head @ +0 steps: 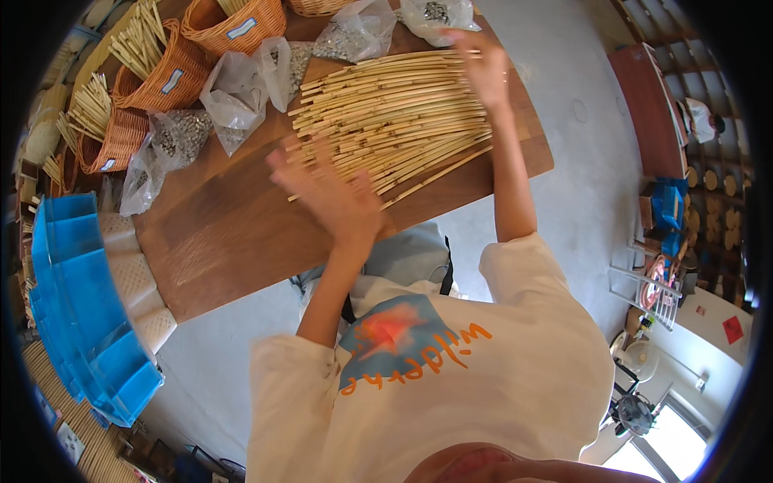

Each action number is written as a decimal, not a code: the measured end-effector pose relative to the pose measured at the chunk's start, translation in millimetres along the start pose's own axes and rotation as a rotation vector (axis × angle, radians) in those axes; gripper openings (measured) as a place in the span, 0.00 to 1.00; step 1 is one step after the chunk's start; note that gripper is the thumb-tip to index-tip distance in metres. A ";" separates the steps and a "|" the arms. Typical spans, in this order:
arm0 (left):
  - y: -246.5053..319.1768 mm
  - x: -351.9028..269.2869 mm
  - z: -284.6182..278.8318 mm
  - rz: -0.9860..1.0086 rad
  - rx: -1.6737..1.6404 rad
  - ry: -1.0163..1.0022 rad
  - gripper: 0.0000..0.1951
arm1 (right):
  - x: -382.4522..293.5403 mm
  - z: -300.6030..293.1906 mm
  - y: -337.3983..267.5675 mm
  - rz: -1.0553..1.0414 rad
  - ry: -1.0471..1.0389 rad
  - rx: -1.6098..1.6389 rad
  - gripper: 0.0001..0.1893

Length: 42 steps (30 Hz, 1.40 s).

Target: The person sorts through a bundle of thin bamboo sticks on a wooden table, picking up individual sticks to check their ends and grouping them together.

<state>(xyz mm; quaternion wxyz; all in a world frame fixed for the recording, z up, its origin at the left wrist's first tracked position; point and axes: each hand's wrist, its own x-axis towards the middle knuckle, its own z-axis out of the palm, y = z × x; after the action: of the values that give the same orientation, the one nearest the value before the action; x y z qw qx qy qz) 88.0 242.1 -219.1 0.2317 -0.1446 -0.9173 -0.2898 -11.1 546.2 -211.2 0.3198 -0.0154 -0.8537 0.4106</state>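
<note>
A wide layer of thin bamboo sticks (392,108) lies side by side on the brown wooden table (223,241). At its near left corner is my left hand (332,190), blurred, with its fingers spread over the stick ends and nothing visibly gripped. My right hand (488,69), also blurred, is at the right-hand ends of the sticks. Its fingers reach toward the far corner of the layer, and whether they pinch a stick is unclear. One stick (438,175) lies slightly apart along the near side.
Wicker baskets (160,78) with bundled sticks line the far left of the table. Clear plastic bags (356,33) of small metallic-looking pieces stand between baskets and sticks. A blue plastic bin (84,302) and white perforated containers (136,271) adjoin the table's left end.
</note>
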 end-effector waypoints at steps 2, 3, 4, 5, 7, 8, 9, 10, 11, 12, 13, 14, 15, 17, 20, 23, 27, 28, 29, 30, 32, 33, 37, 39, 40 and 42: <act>-26.8 -14.4 -4.2 -0.338 -0.173 0.119 0.34 | -7.3 -20.8 20.9 0.209 0.241 0.103 0.16; -31.2 -12.6 -5.8 -0.387 -0.285 0.114 0.33 | -11.4 -34.1 21.3 0.282 0.352 0.139 0.19; -34.8 -10.0 -6.2 -0.433 -0.385 0.114 0.32 | -15.8 -38.6 37.1 0.347 0.368 0.117 0.20; -36.5 -6.9 -4.2 -0.477 -0.487 0.113 0.31 | -22.4 -38.6 59.9 0.414 0.385 0.093 0.21; -39.6 -6.0 14.0 -0.398 -0.570 0.081 0.31 | -25.4 -31.1 71.5 0.482 0.392 0.103 0.23; -32.7 -4.0 17.3 -0.391 -0.569 0.029 0.31 | -24.7 -24.1 69.6 0.480 0.386 0.133 0.23; -25.8 -1.7 20.1 -0.385 -0.573 -0.020 0.32 | -21.9 -19.2 65.1 0.474 0.380 0.162 0.23; -21.5 -0.4 21.1 -0.364 -0.579 -0.033 0.32 | -20.5 -17.1 61.4 0.455 0.338 0.149 0.23; -20.5 -0.5 21.6 -0.354 -0.633 -0.053 0.32 | -18.9 -15.4 58.6 0.468 0.336 0.181 0.23; -20.1 -2.0 22.4 -0.348 -0.686 -0.076 0.32 | -18.1 -13.3 57.3 0.483 0.332 0.212 0.23; -19.4 -2.9 22.8 -0.341 -0.739 -0.098 0.32 | -17.3 -13.0 57.8 0.498 0.327 0.243 0.23; -18.4 -3.1 22.9 -0.330 -0.663 -0.072 0.32 | -17.8 -13.0 62.4 0.502 0.345 0.294 0.23; -16.8 -4.6 22.0 -0.322 -0.587 -0.047 0.32 | -18.2 -15.5 62.2 0.497 0.376 0.288 0.24; -13.1 -11.6 21.8 -0.299 -0.505 -0.009 0.34 | -18.3 -23.3 61.6 0.488 0.438 0.277 0.25; 4.6 -29.1 19.9 -0.221 -0.442 -0.025 0.43 | -19.5 -32.8 65.0 0.507 0.480 0.427 0.25; 31.9 -41.8 20.0 -0.047 -0.243 -0.211 0.54 | -18.8 -28.6 59.0 0.542 0.442 0.482 0.26; 38.1 -39.3 26.4 0.067 -0.015 -0.332 0.59 | -18.6 -18.2 60.5 0.544 0.466 0.531 0.24; 36.9 -36.4 30.8 0.042 0.001 -0.317 0.59 | -17.3 -15.9 55.4 0.560 0.459 0.529 0.24; 36.6 -34.0 34.0 0.038 0.007 -0.318 0.59 | -16.4 -13.8 52.1 0.575 0.453 0.527 0.24; 36.6 -30.8 37.1 0.038 0.010 -0.318 0.59 | -16.1 -13.3 53.0 0.569 0.458 0.530 0.24; 35.2 -25.2 40.2 0.055 -0.005 -0.300 0.58 | -15.5 -14.5 57.6 0.559 0.468 0.536 0.24; 35.8 -20.9 39.7 0.073 -0.025 -0.280 0.57 | -14.4 -16.8 60.7 0.533 0.464 0.514 0.24; 16.8 10.5 16.1 0.070 -0.004 -0.112 0.46 | -14.4 -30.2 77.2 0.469 0.439 0.418 0.25; -31.9 34.0 34.2 -0.104 -0.296 0.121 0.34 | -14.2 -28.6 76.4 0.473 0.417 0.428 0.26; -47.0 46.4 37.9 -0.125 -0.416 0.077 0.31 | -12.6 -26.6 73.2 0.482 0.401 0.461 0.27; -63.0 65.2 42.0 -0.165 -0.660 -0.013 0.27 | -9.3 -22.9 70.9 0.487 0.358 0.507 0.27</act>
<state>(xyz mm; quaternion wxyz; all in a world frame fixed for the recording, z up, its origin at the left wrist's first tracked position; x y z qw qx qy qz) -7.0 226.0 -245.7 0.1423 -0.1389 -0.7840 -0.5881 -7.7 606.4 -256.1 0.3504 -0.2096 -0.6274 0.6631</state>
